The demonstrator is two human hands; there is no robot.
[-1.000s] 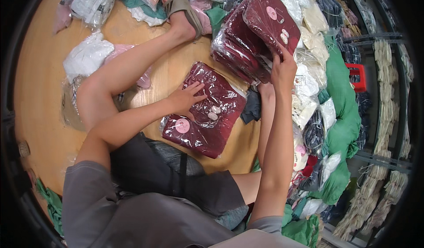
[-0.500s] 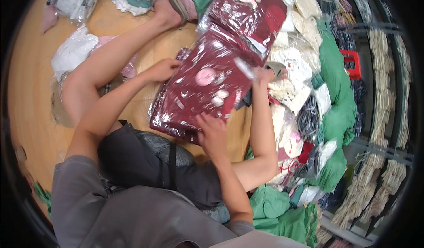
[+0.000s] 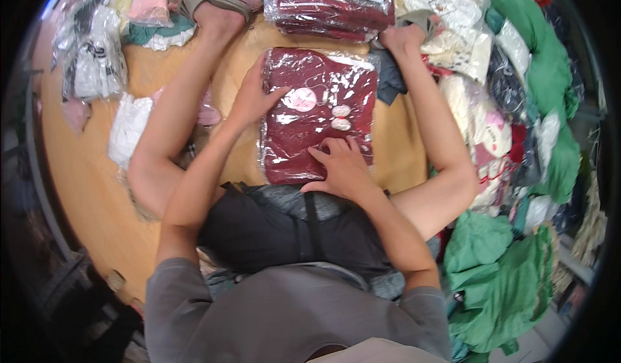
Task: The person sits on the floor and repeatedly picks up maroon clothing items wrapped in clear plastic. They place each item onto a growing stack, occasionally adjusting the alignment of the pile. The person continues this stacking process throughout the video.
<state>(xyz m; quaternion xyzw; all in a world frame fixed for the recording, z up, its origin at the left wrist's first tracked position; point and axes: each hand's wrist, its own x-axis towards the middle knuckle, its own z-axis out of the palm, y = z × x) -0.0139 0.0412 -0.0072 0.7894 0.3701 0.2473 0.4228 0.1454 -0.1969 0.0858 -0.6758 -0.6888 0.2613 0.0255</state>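
A dark red folded garment (image 3: pixel 294 140) in a clear plastic bag lies between my legs, with pink and white round patches on its front. My left hand (image 3: pixel 251 99) rests along its left edge, thumb stretched over the top and fingers extended at the side. On the lower right part of the bag, my right hand (image 3: pixel 344 169) lies with its fingers spread. Just beyond is a stack of similar bagged dark red garments (image 3: pixel 326 17), its far end cut off by the picture edge.
My bare legs frame the work area on a tan wooden surface (image 3: pixel 239 46). Bagged pale clothes (image 3: pixel 453 13) and green cloth (image 3: pixel 498 279) are heaped on the right. More bags, including a clear one (image 3: pixel 100 72), lie at the far left, near my sandal (image 3: pixel 213 2).
My view has turned, so the garments now appear upright. The near bagged garment is squared up before me, apart from the far stack. My left hand has shifted onto its edge.
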